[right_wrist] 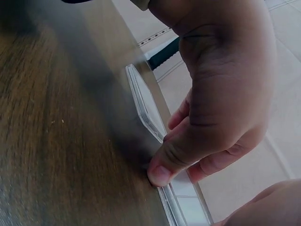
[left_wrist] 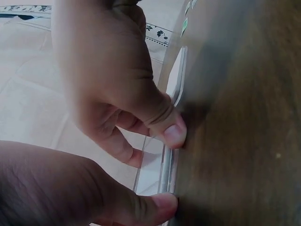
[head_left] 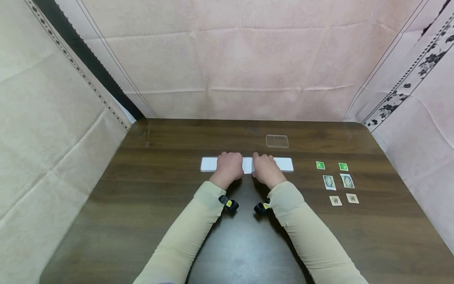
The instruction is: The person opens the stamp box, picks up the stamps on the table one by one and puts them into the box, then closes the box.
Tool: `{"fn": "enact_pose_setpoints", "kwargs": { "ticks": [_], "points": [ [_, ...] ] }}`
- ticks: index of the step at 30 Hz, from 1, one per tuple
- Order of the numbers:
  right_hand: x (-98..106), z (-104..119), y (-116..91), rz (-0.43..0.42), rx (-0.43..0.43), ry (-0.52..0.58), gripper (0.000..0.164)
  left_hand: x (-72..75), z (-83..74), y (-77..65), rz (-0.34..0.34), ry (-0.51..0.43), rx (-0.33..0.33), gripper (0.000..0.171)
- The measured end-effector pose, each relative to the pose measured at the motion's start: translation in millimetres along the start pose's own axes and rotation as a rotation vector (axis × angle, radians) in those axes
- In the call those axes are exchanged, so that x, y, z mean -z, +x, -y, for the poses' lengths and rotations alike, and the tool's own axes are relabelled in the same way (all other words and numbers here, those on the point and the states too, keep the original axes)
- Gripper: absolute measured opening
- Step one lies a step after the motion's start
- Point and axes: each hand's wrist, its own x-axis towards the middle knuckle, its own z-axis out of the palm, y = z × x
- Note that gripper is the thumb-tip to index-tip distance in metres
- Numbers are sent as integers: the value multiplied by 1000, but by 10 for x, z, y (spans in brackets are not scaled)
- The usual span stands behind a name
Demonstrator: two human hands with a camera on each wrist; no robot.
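Presently, the left hand and the right hand are both pinching a long white case, which is resting crosswise on the wooden bench. Each hand's fingers are curling over its far side while the thumb is pressing its near edge; the hands are gripping on either side of its middle, near each other but apart. Beyond the case, a clear plastic rectangle is lying. Off to the right, two green cards, two blue-patterned cards and two small pale cards are lying in three rows.
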Motion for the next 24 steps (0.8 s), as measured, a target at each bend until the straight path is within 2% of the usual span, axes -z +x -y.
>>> {"fn": "enact_pose_setpoints", "kwargs": {
  "ticks": [4, 9, 19, 24],
  "points": [
    [27, 41, -12, -2, -9, 19, 62, 14, -1, -4, -3, 5, 7, 24],
    [41, 61, -28, -23, 19, -5, 58, 30, 5, -26, 0, 11, 19, 26],
    [66, 44, -28, -21, 12, 3, 55, 37, -53, -60, -25, 63, 34, 51],
    [69, 34, -42, -34, 11, -4, 53, 22, -81, -61, -45, 85, 35, 48]
  ]
}}
